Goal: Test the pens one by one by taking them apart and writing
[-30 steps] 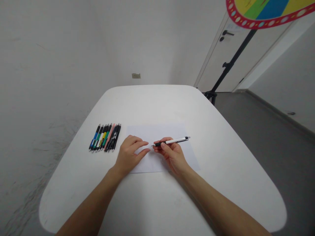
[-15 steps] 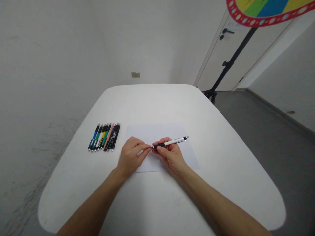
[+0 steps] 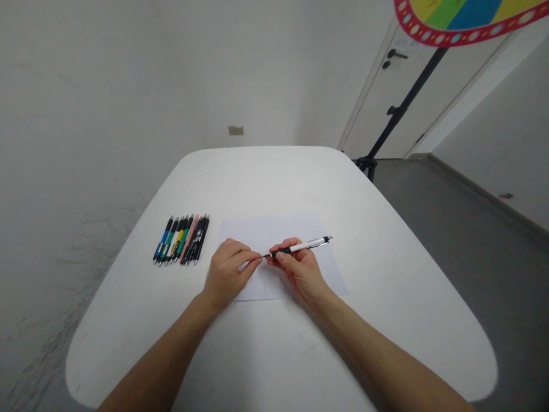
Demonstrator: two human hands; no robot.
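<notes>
My right hand [image 3: 300, 269] holds a white pen with a black grip [image 3: 300, 247] between thumb and fingers, level above a sheet of white paper [image 3: 274, 229]. The pen's tip points left. My left hand [image 3: 227, 272] sits just left of it, with its fingertips closed together at the pen's tip. The tip itself is small and partly hidden by those fingers. Several pens in blue, green, yellow, pink and black [image 3: 182, 240] lie side by side to the left of the paper, within reach of my left hand.
All of this lies on a white rounded table [image 3: 266, 183]. Beyond its far right edge stand a black tripod stand [image 3: 405, 97] and a white door [image 3: 386, 103]. A colourful wheel-shaped board [image 3: 463, 17] hangs at the top right, above a grey floor [image 3: 472, 257].
My left fingertips have closed in on the pen's tip from a small gap. The pen has shifted slightly right and tilted a little, still in my right hand.
</notes>
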